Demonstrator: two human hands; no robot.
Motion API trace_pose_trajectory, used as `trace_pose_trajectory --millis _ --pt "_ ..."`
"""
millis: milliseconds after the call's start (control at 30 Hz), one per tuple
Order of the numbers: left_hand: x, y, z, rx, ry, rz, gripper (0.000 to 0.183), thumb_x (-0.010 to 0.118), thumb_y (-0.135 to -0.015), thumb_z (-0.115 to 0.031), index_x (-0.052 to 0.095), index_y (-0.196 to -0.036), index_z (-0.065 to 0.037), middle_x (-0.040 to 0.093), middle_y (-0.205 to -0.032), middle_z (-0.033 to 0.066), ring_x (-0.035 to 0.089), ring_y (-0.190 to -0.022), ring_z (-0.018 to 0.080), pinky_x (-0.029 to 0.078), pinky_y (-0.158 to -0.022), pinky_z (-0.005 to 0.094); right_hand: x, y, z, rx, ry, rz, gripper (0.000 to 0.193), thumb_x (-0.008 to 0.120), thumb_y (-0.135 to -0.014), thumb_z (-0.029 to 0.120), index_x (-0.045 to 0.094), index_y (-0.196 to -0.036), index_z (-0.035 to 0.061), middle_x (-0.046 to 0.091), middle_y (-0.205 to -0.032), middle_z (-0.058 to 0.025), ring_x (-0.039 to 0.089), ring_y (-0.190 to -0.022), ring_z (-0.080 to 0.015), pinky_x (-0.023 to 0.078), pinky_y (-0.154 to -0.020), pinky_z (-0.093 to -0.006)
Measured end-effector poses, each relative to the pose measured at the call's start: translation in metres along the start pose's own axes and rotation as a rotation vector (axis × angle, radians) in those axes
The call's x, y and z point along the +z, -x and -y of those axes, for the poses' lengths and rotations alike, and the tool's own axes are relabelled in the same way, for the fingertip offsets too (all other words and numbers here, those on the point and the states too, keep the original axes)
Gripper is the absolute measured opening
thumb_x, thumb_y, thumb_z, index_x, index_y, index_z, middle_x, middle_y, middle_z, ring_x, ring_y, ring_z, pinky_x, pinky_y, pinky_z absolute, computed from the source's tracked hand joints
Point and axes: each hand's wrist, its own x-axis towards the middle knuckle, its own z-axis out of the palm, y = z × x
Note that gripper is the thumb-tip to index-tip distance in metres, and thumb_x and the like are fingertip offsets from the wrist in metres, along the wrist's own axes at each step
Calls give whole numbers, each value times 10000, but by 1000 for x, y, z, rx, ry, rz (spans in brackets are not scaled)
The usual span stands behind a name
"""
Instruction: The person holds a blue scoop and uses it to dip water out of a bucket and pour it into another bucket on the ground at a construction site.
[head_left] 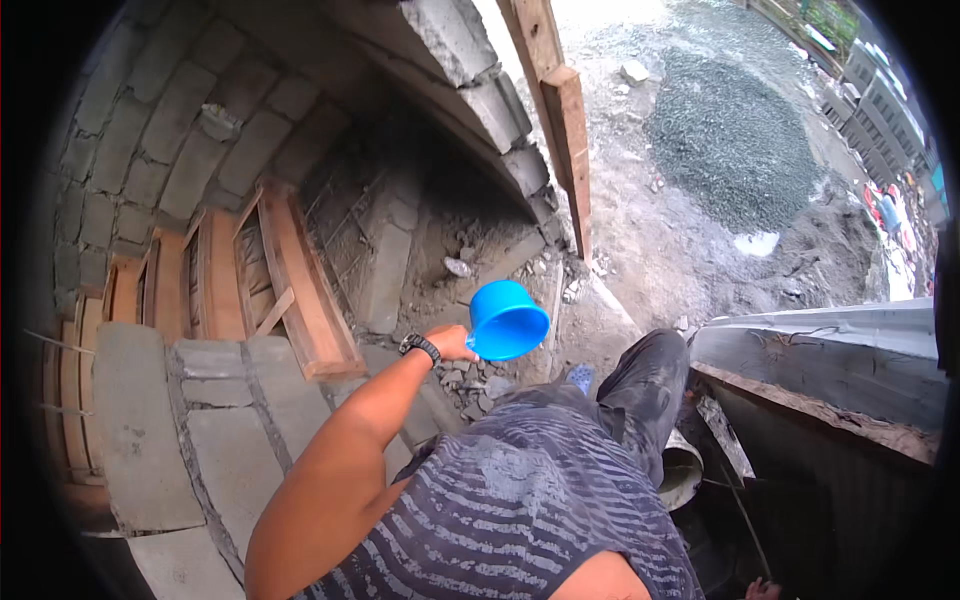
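Note:
My left hand (455,343) is closed round the handle of a bright blue plastic dipper (492,303). The dipper is tilted, its mouth turned toward me, and no contents can be made out inside. It hangs in the air over broken stone and rubble (480,385), in front of my body. At the lower right edge, a small part of what looks like my right hand (762,591) shows; its fingers are mostly cut off by the frame. A pale, dirty bucket (682,472) stands beside my right leg, partly hidden.
Concrete block walls (215,140) rise at left, with wooden stair forms (295,280) against them. Low blockwork (235,450) lies by my left arm. A wooden post (565,130) stands ahead. Beyond is a gravel heap (735,140); stacked blocks (885,100) are far right. A grey beam (820,345) juts in at right.

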Motion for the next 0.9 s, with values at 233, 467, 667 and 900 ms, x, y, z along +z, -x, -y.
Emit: trace_pose_trajectory --millis 233,467,667,900 --pt "-24 -33 -74 -116 -6 -28 492 759 -745 -519 728 -893 -50 711 -799 183 702 -785 326 524 -731 449 -24 0 -48 -415 275 -253 435 774 -808 383 663 -1084 67 624 -840 -104 561 -687 -245 432 -620 -353" --pt "0 -57 -134 9 19 -48 475 762 -736 -501 719 -946 -77 706 -942 213 674 -914 394 512 -793 489 -38 -6 -25 -429 151 -133 346 774 -785 362 613 -676 76 564 -582 -77 526 -480 -268 424 -463 -407" --pt "14 -87 -148 16 -126 98 427 770 -744 -435 726 -958 -68 720 -1009 181 684 -960 361 524 -820 472 -22 22 21 208 -235 -147 217 727 -798 244 638 -767 49 591 -729 -152 579 -682 -326 489 -663 -497" --pt "32 -121 -111 -59 100 235 499 780 -720 -508 740 -943 -64 731 -896 157 704 -849 319 527 -764 439 -52 39 11 336 -686 -248 467 587 -883 489 626 -1185 135 660 -1101 18 640 -1038 -215 477 -903 -424"
